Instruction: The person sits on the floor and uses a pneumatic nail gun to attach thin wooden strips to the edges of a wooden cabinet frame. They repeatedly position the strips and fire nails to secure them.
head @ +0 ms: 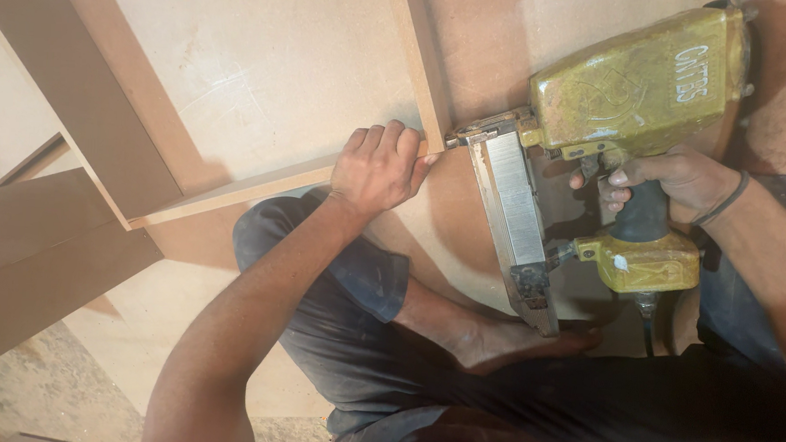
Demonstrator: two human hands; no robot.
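My right hand (669, 178) grips the dark handle of a yellow pneumatic nail gun (633, 90). The gun's metal nose (467, 138) presses against the corner where two fibreboard panels meet. Its silver magazine (513, 209) slants down toward my bare foot (511, 339). My left hand (379, 167) is curled over the top edge of the near upright panel (244, 191), right beside the corner joint. A second upright panel (422, 59) runs away from the joint toward the top of the view.
The panels form an open box frame lying on a large fibreboard sheet (276, 66). More brown boards (47, 250) lie at the left. My bent legs in dark shorts (353, 334) fill the lower middle. A bare concrete floor (32, 391) shows at the bottom left.
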